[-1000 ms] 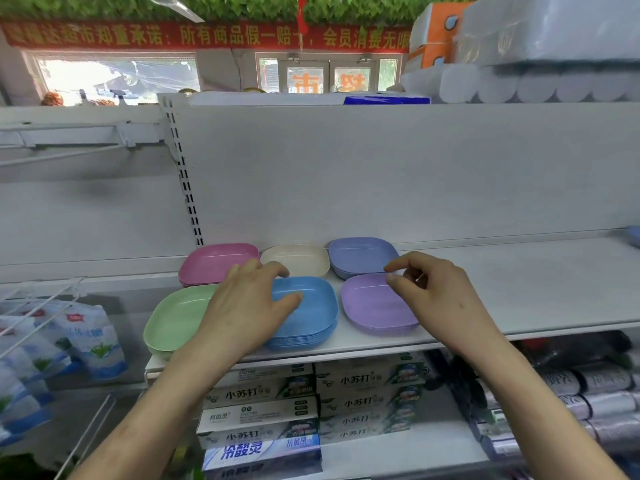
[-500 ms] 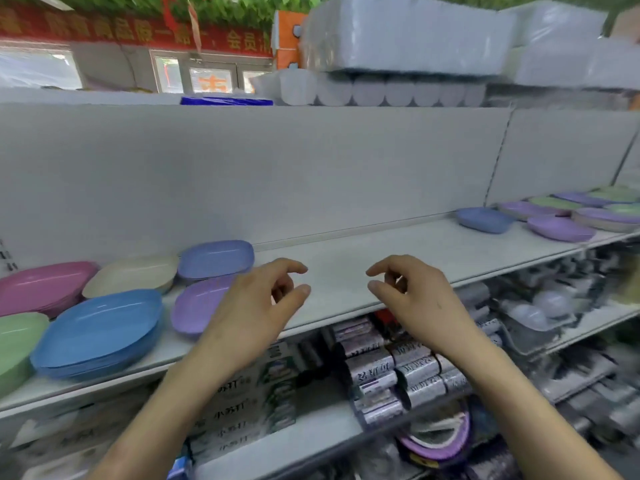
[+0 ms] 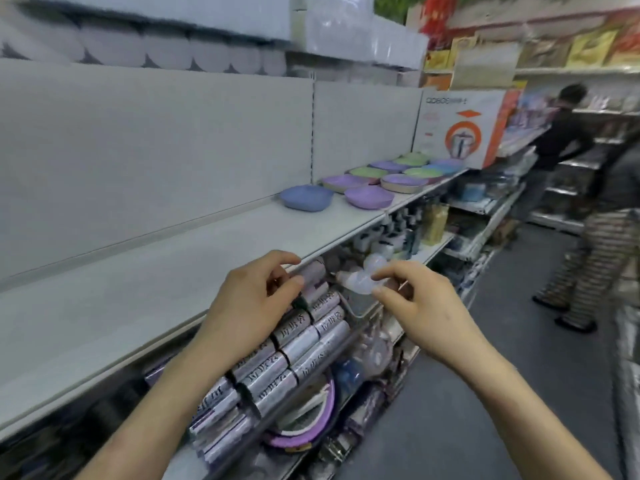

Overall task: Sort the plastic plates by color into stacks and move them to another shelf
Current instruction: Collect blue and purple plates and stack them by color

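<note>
Hands both empty — left hand (image 3: 249, 306) at about 7 o'clock of centre, fingers curled loosely with thumb and forefinger near each other, nothing between them; right hand (image 3: 426, 306) at about 5 o'clock, same loose pinch shape, grasping nothing. Both hover in front of the grey shelf (image 3: 145, 289) edge, apart from each other, not touching the shelf. Plastic plates sit far down that same shelf level at roughly 1 o'clock, well apart from the hands: a blue plate (image 3: 306, 199) nearest, a purple plate (image 3: 369, 196) just beside it to the right, then a cluster of plates (image 3: 398, 171) behind — purple, green and light blue ones, some stacked, exact count too blurry to tell. Orange-and-white box (image 3: 464, 129) stands upright at the far end of the plates, at 1 o'clock. Below the shelf edge, under the hands at 6 o'clock, rows of silvery packaged rolls (image 3: 294, 355) with printed labels; a purple-rimmed round item (image 3: 311, 431) lies lower still. Paper rolls (image 3: 138, 50) line the top at 11 o'clock. Two people (image 3: 575, 188) stand in the aisle at 3 o'clock, one in dark clothes, one in striped trousers. Frame is motion-blurred.
</note>
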Tool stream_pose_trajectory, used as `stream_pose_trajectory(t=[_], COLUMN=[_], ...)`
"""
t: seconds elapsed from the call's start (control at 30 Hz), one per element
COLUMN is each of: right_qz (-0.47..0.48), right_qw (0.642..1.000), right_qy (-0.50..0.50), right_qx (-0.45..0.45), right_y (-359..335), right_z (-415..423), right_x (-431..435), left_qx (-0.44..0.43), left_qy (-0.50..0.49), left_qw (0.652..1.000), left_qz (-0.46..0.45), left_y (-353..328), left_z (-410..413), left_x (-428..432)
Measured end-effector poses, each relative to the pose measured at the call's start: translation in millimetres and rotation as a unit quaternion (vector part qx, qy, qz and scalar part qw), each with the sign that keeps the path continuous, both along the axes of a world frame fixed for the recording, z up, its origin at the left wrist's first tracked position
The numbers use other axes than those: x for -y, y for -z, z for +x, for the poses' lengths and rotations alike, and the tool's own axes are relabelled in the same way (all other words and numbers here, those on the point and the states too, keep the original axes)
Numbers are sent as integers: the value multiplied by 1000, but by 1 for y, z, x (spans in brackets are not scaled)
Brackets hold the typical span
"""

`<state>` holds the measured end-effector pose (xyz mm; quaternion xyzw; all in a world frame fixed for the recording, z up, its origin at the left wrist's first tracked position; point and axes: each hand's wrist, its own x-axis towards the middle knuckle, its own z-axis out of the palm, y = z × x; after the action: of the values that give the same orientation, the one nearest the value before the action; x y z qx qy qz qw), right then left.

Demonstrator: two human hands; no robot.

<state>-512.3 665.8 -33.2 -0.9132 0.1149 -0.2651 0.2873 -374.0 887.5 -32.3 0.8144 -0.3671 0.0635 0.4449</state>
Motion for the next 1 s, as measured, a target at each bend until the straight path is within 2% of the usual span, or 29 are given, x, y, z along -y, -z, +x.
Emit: stream_pose_trajectory(t=[0.23, 0.53, 0.7, 0.83, 1.0], right_qz=[-13, -52, -44, -26, -13], right_qw=[999, 999, 999, 998, 989], right_qy=[34, -2, -19, -56, -146], right_qx=[-18, -11, -12, 0, -2], right_y=[5, -33, -28, -23, -24], right_z=[42, 133, 163, 204, 269], right_x=[101, 209, 270, 317, 360], left_qx=[-11, -29, -16, -15, -22], left_qy=[32, -20, -48, -108, -244], left_qw=[999, 998, 998, 994, 970], left_qz=[-24, -60, -41, -22, -2], left_y=[11, -3, -6, -5, -8], left_z=[51, 131, 151, 169, 191], left_x=[121, 232, 283, 314, 324])
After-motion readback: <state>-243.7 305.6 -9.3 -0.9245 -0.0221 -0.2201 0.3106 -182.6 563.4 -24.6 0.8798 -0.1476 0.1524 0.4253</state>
